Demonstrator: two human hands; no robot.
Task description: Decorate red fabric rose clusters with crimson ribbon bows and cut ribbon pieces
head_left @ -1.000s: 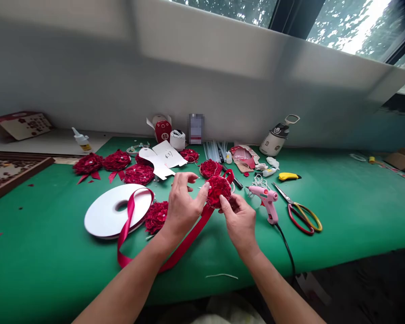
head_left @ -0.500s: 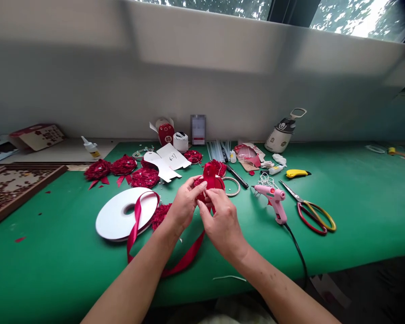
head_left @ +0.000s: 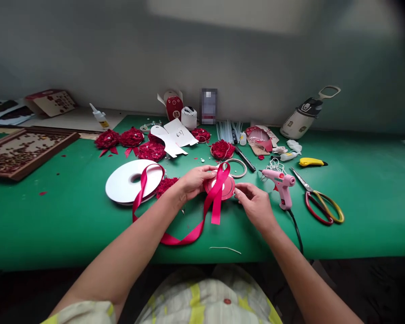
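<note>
Surface: green table (head_left: 357, 234);
On it: ribbon spool (head_left: 130, 181); pink glue gun (head_left: 281, 184); scissors (head_left: 319, 203); red fabric flowers (head_left: 131, 137); yellow utility knife (head_left: 312, 162)

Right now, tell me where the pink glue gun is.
In the head view, the pink glue gun lies on the green mat, just right of the right hand, with the scissors further right.

You've got two hands in play, left hand (head_left: 195, 180) and right hand (head_left: 254, 203), both on one red disc (head_left: 222, 186). One ribbon (head_left: 189, 234) loops off one white spool (head_left: 131, 181). Count six red flowers on the mat, the nearest flower (head_left: 166, 184) by your left wrist. One glue gun (head_left: 281, 184), one pair of scissors (head_left: 319, 204), one yellow knife (head_left: 311, 162), one ring (head_left: 238, 167), one jug (head_left: 305, 118).
</note>
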